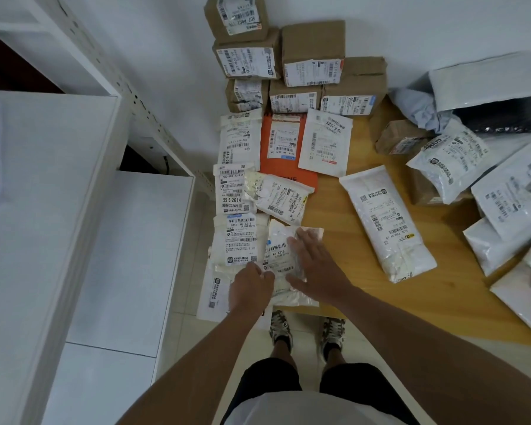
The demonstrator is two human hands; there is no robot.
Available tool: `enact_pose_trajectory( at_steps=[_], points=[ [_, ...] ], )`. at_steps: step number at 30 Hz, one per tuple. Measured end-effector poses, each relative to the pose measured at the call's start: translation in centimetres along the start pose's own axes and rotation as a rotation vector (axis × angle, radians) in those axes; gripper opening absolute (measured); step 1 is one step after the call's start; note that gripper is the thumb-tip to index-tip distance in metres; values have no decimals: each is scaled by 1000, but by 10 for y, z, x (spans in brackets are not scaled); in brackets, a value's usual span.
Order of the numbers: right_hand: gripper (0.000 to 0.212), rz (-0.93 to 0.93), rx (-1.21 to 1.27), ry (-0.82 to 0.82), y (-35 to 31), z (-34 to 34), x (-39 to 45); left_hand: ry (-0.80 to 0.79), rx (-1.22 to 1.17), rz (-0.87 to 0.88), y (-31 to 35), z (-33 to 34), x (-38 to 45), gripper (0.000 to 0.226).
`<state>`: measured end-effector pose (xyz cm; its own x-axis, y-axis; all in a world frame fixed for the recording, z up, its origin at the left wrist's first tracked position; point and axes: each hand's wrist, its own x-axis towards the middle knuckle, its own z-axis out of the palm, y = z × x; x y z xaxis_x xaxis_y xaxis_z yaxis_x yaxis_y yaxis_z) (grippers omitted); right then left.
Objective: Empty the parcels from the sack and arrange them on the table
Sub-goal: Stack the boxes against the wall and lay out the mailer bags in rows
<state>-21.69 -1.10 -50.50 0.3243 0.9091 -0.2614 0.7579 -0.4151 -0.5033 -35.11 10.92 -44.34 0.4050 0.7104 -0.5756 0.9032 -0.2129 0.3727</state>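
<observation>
White parcel (284, 256) under flat right hand (314, 265); left hand (250, 288) pinches its edge

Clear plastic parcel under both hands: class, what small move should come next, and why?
Probably lift both hands away and reach for the next parcel. The clear plastic parcel already lies flat on the wooden table with the right hand spread on it and the left hand at its edge.

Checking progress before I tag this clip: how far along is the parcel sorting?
Done: brown boxes stacked by the wall, flat mailers laid in rows at the table's left. In hand: left hand and right hand rest on a white parcel at the near edge, right hand flat. Left: a loose heap of bags on the right, and one long bag lying askew. No sack visible.
</observation>
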Motion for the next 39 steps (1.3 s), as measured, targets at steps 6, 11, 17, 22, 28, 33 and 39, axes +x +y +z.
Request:
enact_pose_trajectory(
  at_steps=[6,11,17,22,28,33,39],
  points=[
    [82,76,-98,33,-6,4,-1,70,12,0,-3,3,-4,28],
    [67,267,-197,350,19,-16,-16,170,-20,153,12,5,-6,29],
    [98,842,-42,186,97,-71,-29,51,-60,350,73,16,12,38],
    [96,842,15,151,78,-68,-26,-122,-116,281,106,26,29,37],
    [83,732,215,147,40,-62,-8,-323,-417,151,130,28,45,47],
    [74,706,287,153,31,-55,-6,-246,-389,185,136,29,50,44],
    [82,626,341,169,24,-57,-1,-60,-327,203,132,28,51,53]
  ],
)
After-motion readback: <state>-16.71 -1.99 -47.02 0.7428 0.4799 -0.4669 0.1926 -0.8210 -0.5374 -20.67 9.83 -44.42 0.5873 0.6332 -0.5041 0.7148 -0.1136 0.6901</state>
